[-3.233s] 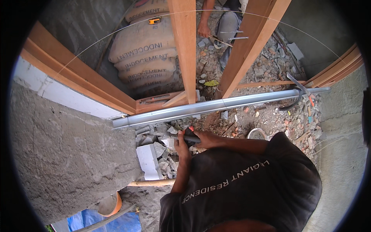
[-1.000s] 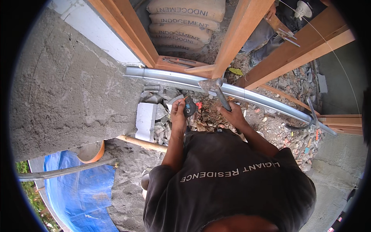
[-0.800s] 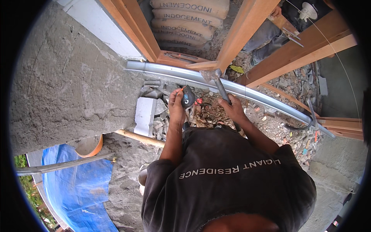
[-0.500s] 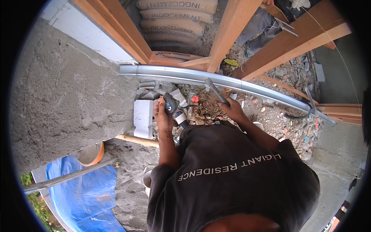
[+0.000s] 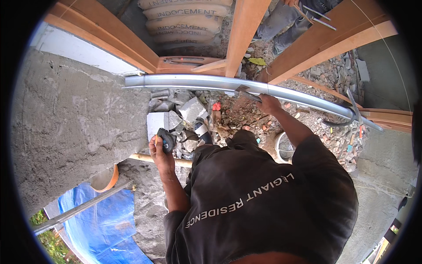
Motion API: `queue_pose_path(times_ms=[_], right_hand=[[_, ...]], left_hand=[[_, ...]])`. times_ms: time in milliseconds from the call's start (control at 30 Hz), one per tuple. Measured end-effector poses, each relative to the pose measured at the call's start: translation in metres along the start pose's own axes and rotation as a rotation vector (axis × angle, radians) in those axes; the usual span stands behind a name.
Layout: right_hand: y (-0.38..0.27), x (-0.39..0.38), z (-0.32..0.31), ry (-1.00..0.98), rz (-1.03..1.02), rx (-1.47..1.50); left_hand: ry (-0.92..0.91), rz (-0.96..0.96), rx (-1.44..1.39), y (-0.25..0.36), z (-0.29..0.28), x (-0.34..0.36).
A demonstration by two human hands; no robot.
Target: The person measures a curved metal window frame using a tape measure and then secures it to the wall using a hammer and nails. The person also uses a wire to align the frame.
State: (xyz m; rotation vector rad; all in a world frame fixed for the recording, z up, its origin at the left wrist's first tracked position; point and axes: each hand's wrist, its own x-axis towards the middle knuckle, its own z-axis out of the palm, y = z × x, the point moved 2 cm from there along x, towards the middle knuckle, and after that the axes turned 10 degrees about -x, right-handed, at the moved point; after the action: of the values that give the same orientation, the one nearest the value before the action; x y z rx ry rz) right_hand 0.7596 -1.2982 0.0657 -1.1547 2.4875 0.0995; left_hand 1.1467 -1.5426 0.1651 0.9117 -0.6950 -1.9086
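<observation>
My left hand (image 5: pixel 161 154) is closed around a dark tape measure (image 5: pixel 168 140) with a blue patch. A thin orange-yellow stick (image 5: pixel 157 139), perhaps a pencil, shows between its fingers. My right hand (image 5: pixel 269 104) grips the handle of a hammer (image 5: pixel 248 93); its grey head lies at the lower edge of a long shiny metal channel (image 5: pixel 189 81). Whether head and channel touch, I cannot tell. The channel runs along the foot of the wooden frame (image 5: pixel 246 35).
Rubble (image 5: pixel 246 116) covers the ground below the channel. A pale block (image 5: pixel 154 124) stands by the rough wall (image 5: pixel 83 110). Stacked sacks (image 5: pixel 184 22) lie behind the frame, and another person's hand (image 5: pixel 291 2) shows at the top. A bucket (image 5: pixel 281 147) stands under my right arm.
My right hand has moved the hammer up to the channel, its head now at the metal. My left hand has dropped lower and left with the tape measure. The whole view has shifted slightly.
</observation>
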Motion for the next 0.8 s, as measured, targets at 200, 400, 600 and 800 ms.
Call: queue_pose_path(times_ms=[200, 400, 600, 800], right_hand=[[0.019, 0.034, 0.026, -0.031, -0.118, -0.055], [0.02, 0.028, 0.027, 0.026, -0.135, -0.011], [0.026, 0.042, 0.028, 0.247, -0.181, -0.15], [0.031, 0.057, 0.043, 0.336, -0.14, -0.155]], left_hand=[[0.081, -0.006, 0.076, 0.007, -0.008, -0.036], [0.14, -0.041, 0.044, -0.014, 0.009, -0.053], [0.11, -0.059, 0.053, -0.033, 0.022, -0.057], [0.062, -0.102, 0.054, -0.042, 0.027, -0.06]])
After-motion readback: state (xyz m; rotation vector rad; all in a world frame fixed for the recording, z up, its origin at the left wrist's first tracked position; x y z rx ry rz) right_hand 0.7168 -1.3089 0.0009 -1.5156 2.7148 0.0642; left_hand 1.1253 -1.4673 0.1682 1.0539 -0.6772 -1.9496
